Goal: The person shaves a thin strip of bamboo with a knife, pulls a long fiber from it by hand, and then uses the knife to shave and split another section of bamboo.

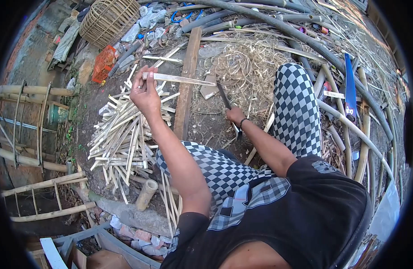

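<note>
My left hand (145,91) pinches one end of a pale bamboo strip (179,79), which stretches to the right over a wooden plank (187,85). In my right hand (235,115) is the handle of a knife (224,96), its dark blade pointing up and away from me. The blade's tip is right at the far end of the strip. A flat stone-like piece (209,91) lies on the ground under that end. To the left, below my left hand, is a heap of split bamboo sticks (121,139). Curly shavings (251,67) cover the ground beyond the knife.
A blue handsaw (350,85) leans among bamboo poles (336,58) at the right. A woven basket (109,22) and an orange crate (104,63) stand at the back left. Bamboo ladder-like frames (32,89) line the left side. A short bamboo tube (147,195) is near my left elbow.
</note>
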The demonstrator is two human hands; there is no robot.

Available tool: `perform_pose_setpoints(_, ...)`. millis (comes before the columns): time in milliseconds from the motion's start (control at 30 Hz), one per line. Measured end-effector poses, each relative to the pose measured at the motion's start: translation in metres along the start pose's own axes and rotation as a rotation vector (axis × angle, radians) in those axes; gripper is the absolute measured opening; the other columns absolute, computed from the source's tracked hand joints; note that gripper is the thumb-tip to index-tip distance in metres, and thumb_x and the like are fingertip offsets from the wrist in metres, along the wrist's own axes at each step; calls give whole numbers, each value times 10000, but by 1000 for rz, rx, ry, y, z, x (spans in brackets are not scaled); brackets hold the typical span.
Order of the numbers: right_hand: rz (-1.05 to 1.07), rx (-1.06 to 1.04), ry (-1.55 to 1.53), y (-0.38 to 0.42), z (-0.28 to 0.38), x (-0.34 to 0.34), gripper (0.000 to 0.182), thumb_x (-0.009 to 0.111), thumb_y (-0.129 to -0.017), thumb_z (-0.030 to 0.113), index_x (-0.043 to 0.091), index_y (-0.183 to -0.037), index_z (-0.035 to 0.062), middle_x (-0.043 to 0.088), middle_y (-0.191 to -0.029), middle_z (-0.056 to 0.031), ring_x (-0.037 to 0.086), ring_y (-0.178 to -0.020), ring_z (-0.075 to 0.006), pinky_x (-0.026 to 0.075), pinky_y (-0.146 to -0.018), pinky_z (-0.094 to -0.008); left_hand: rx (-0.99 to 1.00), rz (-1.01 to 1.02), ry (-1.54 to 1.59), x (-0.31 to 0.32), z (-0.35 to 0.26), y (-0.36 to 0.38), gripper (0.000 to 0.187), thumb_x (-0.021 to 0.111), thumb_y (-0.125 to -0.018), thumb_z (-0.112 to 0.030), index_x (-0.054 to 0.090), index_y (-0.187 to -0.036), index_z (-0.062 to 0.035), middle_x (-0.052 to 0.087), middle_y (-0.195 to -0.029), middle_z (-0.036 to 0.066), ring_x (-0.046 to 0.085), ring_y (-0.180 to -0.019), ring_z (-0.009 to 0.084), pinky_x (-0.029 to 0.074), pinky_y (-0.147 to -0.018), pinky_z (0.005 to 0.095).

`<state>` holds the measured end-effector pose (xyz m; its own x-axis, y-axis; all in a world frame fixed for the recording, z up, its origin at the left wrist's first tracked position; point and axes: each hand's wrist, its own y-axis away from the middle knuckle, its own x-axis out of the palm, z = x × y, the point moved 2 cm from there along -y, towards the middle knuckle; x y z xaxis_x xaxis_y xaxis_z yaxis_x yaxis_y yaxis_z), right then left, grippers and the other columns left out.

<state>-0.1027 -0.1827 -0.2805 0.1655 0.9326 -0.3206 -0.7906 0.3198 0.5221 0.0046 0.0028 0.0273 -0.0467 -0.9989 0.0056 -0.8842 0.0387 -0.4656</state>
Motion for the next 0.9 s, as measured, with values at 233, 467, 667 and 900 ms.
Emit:
perform_pose_setpoints(233, -215, -443, 28, 45, 77, -13, 303, 491, -987, 269, 586, -996, -18, 586, -593, -97, 627, -499, -221, 508, -505, -395, -97, 37, 85, 6, -15, 4, 285, 742, -853, -24, 642, -1117, 15, 695, -1068, 121, 680, -962, 181, 581, -837, 292)
perform_pose_setpoints(467, -231, -618, -120, 116, 163, -44, 316, 481, -961, 252, 602, -955, -40, 633, -809, -293, 624, -824, -475, 468, -759, -540, -39, 91, 39, 7, 0, 0, 264, 748, -845, -29, 658, -1092, -2, 674, -1091, 85, 656, -895, 138, 613, -748, 285)
perform_pose_setpoints(667, -126, -573, -115, 124, 166, -45, 305, 487, -959, 243, 601, -935, -39, 629, -772, -275, 628, -795, -465, 472, -744, -532, 10, 113, 53, 10, -4, -1, 261, 750, -844, -36, 667, -1089, -6, 664, -1054, 69, 635, -863, 120, 616, -686, 270)
perform_pose_setpoints(900, -145, -632, -15, 132, 161, -29, 298, 493, -966, 234, 589, -920, -44, 610, -704, -247, 620, -689, -422, 477, -673, -507, -21, 97, 59, 2, 1, -5, 219, 713, -889, -68, 663, -1094, -7, 659, -1071, 57, 622, -853, 105, 602, -697, 269)
